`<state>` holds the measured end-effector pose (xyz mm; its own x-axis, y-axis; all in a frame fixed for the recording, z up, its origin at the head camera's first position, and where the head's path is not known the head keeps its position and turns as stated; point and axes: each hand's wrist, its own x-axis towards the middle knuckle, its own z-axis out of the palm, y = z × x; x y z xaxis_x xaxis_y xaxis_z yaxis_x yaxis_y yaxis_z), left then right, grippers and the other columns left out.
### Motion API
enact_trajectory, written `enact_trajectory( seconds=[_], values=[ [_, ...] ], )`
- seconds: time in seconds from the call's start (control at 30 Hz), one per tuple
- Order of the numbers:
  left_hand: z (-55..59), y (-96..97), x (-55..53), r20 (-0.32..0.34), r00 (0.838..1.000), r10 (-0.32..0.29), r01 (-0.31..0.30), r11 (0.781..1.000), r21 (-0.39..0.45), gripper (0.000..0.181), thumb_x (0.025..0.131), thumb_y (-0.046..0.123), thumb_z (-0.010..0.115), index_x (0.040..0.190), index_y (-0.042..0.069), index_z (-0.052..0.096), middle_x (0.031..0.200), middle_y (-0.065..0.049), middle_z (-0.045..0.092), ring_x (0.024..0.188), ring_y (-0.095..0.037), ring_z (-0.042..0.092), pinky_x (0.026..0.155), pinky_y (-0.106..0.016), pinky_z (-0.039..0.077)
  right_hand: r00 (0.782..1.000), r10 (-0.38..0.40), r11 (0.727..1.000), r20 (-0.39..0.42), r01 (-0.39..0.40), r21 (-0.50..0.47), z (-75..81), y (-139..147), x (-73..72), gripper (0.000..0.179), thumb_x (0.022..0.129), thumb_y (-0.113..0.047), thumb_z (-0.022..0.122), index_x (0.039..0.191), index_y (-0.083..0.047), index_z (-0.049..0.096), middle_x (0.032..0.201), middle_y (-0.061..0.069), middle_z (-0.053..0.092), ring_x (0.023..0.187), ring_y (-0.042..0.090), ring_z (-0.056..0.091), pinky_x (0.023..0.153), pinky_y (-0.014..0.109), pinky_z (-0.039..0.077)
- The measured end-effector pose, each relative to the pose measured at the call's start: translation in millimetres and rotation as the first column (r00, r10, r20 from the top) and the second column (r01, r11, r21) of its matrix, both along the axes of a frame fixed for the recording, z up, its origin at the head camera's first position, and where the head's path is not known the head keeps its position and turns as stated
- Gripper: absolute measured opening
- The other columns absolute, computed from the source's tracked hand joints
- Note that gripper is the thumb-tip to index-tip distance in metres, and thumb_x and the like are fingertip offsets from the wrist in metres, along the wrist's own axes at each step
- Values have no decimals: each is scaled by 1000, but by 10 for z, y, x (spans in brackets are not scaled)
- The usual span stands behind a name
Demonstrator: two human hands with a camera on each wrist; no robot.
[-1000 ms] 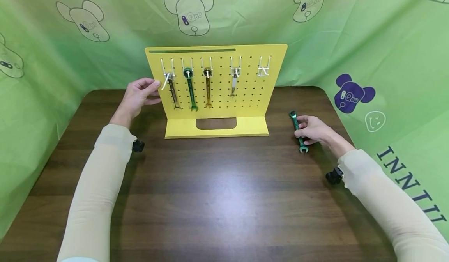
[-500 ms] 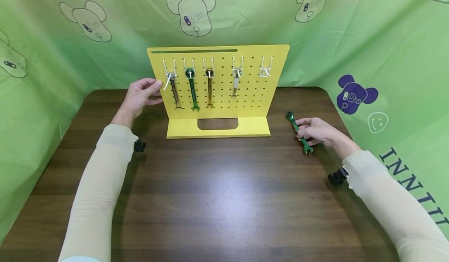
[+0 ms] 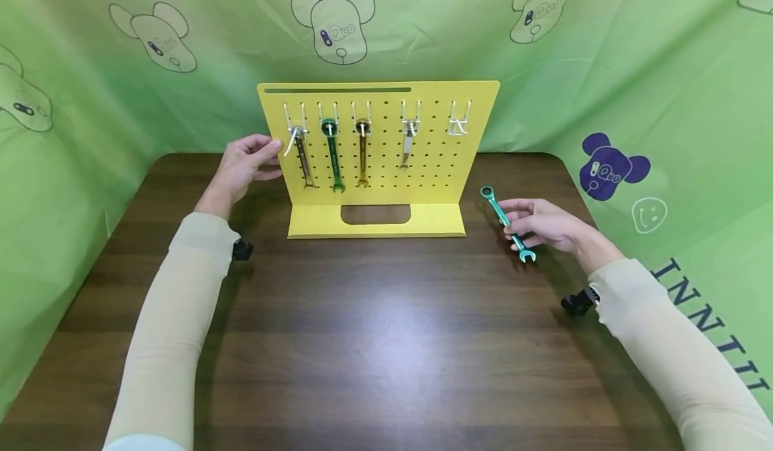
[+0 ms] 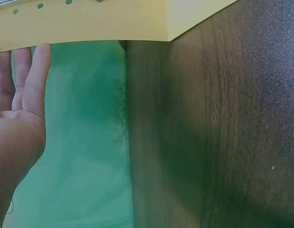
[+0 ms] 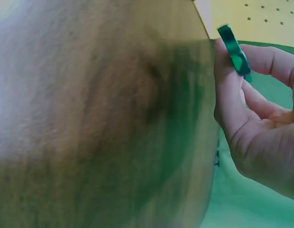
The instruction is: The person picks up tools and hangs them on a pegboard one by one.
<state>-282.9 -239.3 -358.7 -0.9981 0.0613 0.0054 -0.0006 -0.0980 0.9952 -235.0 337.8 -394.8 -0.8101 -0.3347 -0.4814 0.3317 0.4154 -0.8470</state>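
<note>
A yellow pegboard (image 3: 374, 231) stands upright on its foot at the back of the table. My left hand (image 3: 243, 164) pinches its left edge, thumb in front; in the left wrist view the fingertips pass behind the board. To the right of the board, my right hand (image 3: 542, 224) holds a green combination wrench (image 3: 498, 211) by the middle of its shank. The ring end points up-left towards the board, the open end down-right. In the right wrist view, thumb and fingers pinch the green wrench (image 5: 234, 50), which appears nearly end-on.
On white double hooks hang a dark silver wrench (image 3: 304, 161), a green wrench (image 3: 335, 161), a bronze wrench (image 3: 363, 152) and a small silver wrench (image 3: 407, 145). The rightmost hook (image 3: 457, 126) bears no wrench. Green printed cloth (image 3: 423, 41) surrounds the brown table (image 3: 362, 343).
My right hand has turned the green wrench so it slants more, and its ring end has shifted left, nearer the pegboard. The left hand keeps its hold on the board's edge.
</note>
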Motion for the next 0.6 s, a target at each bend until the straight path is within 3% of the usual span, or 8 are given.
enact_trajectory(
  seconds=[0.13, 0.33, 0.6],
  values=[
    [0, 46, -29, -3, 1000, -12, 12, 1000, -11, 13, 92, 20, 77, 98, 8, 74, 98, -6, 65, 83, -18, 69, 80, -41, 64, 1000, -15, 997, 12, 15, -74, 85, -19, 53, 72, 95, 3, 65, 156, 1, 26, 115, 10, 63, 94, 24, 69, 79, 44, 64],
    [-3, 69, -30, 11, 1000, -14, 14, 1000, -15, 13, 92, 20, 78, 98, 9, 74, 98, -6, 65, 83, -18, 69, 82, -42, 63, 999, -34, 987, 26, 38, -158, 184, -93, 70, 50, 95, 2, 68, 139, -8, 47, 111, 9, 65, 92, 28, 71, 83, 49, 63],
    [20, -13, 47, 12, 1000, 12, -12, 1000, -9, 17, 91, 22, 79, 99, 8, 74, 98, -5, 66, 85, -18, 69, 80, -38, 64, 1000, -10, 986, -11, 8, -167, 347, -323, -34, 35, 96, -1, 68, 127, -13, 58, 106, 7, 65, 100, 32, 69, 83, 50, 63]
  ],
)
